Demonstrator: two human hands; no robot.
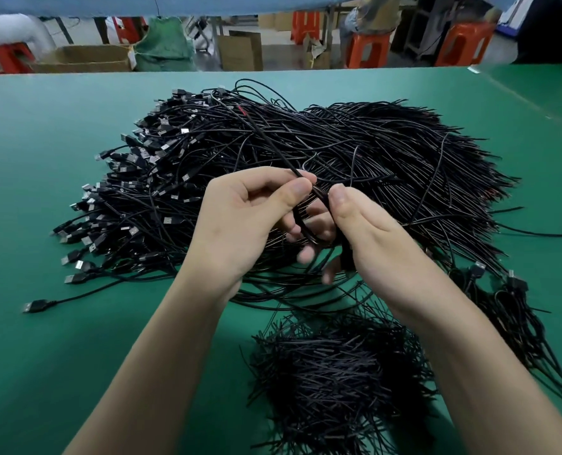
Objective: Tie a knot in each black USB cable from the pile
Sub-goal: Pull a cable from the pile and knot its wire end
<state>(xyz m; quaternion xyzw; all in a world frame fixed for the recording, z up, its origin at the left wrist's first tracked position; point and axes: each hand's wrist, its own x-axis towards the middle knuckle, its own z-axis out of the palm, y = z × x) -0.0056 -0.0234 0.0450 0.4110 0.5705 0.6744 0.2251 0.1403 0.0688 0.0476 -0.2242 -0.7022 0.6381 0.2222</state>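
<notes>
Table (60, 339): a green work surface that fills most of the view, with everything below lying on it.
Pile (355, 142): a broad heap of black USB cables across the middle of the table. Their plugs (135, 178) crowd its left edge and their bare tails fan out to the right.
Short strands (335, 372): a smaller dark mound of short black lengths, near the table's front edge and partly under the right forearm. What they are cannot be told.
Side bunch (516, 310): a looser cluster of black cables with plugs at its top, to the right of the right wrist and apart from the main pile.
Left hand (240, 224): raised over the front of the pile, fingers curled, with thumb and forefinger pinching the black USB cable.
Right hand (381, 244): close beside the left, with its thumb pressed to the same cable just past the left fingertips. The other fingers are curled under and partly hidden.
Black USB cable (273, 142): one strand runs taut from the far pile down to the left fingertips.
Loop (306, 224): the cable curves into a small ring hanging between the two hands. Whether it is closed cannot be told.
Stray plug (35, 306): a single USB connector lying alone at the pile's near left.
Background: orange stools (368, 49) and a cardboard box (86, 59) beyond the table.
</notes>
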